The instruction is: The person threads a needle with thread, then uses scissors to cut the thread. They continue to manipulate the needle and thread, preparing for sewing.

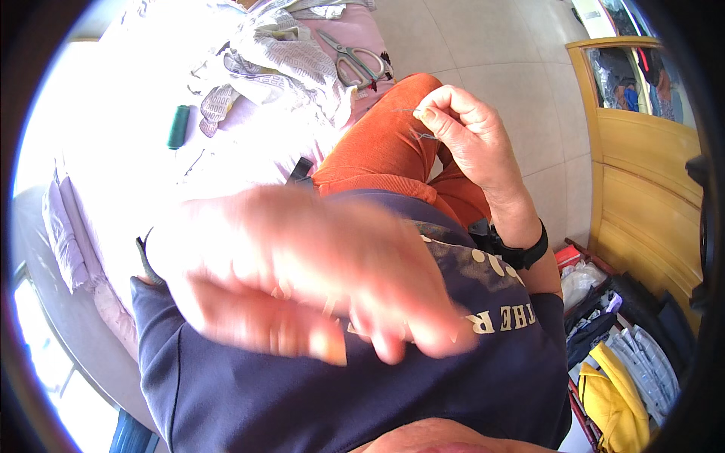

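Note:
My right hand (478,136) is over my knee in orange corduroy trousers (371,133). A thin sewing needle (404,110) is pinched between its thumb and forefinger and points left. A few strands of pale thread (423,135) show below the thumb. My left hand (306,266) is raised close to the camera, in front of my dark blue top (317,407). It is blurred by motion, its thumb apart from the fingers, and I see nothing in it.
On the bed (243,153) to the left lie a green thread spool (178,127), crumpled patterned cloth (289,56) and grey-handled scissors (355,63). Sunlight washes out much of the bedding. A wooden cabinet (645,147) and a rack with a yellow garment (614,402) stand right.

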The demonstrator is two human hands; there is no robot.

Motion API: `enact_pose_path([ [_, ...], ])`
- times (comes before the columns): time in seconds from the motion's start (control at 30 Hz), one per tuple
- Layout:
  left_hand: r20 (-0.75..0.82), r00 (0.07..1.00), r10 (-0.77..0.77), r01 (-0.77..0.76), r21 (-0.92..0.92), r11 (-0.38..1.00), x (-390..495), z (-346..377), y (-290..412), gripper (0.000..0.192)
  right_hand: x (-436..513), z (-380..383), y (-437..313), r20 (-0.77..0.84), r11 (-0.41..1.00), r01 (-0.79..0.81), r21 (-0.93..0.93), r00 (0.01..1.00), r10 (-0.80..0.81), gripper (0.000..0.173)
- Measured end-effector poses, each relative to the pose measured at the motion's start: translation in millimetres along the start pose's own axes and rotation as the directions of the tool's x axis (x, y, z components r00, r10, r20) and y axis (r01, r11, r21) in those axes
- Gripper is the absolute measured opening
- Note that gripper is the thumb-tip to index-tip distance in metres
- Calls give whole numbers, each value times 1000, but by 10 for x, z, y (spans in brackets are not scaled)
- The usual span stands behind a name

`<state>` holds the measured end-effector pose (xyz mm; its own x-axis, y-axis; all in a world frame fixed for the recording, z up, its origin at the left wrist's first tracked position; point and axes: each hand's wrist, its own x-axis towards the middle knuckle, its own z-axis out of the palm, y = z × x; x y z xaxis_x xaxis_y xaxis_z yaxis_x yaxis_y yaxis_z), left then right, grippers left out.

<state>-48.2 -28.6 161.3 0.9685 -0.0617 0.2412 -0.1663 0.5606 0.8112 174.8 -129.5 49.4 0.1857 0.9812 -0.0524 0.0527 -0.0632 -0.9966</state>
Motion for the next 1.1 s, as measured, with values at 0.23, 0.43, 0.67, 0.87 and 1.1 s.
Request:
enact_pose_path([
  [0.23, 121, 948, 295, -290, -63, 955, 234, 73, -79, 25, -52, -14, -142, 29, 989, 78, -128, 997, -75, 10],
  [0.43, -232, 969, 89, -15, 305, 952, 78, -227, -200, 18, -77, 16, -236, 40, 968, 141, -209, 990, -136, 7],
  [0.67, -581, 800, 151, 332, 638, 694, 58, -626, -604, 9, -110, 42, -294, 73, 881, 307, -361, 951, -301, 3],
  [0.87, -482, 860, 169, 312, 757, 574, 11, -640, -699, 25, -99, 58, -297, 112, 792, 393, -466, 915, -388, 6],
  [1.1, -441, 896, 46, 297, 675, 675, 48, -742, -779, 9, -92, 97, -271, 129, 767, 419, -486, 902, -411, 9],
])
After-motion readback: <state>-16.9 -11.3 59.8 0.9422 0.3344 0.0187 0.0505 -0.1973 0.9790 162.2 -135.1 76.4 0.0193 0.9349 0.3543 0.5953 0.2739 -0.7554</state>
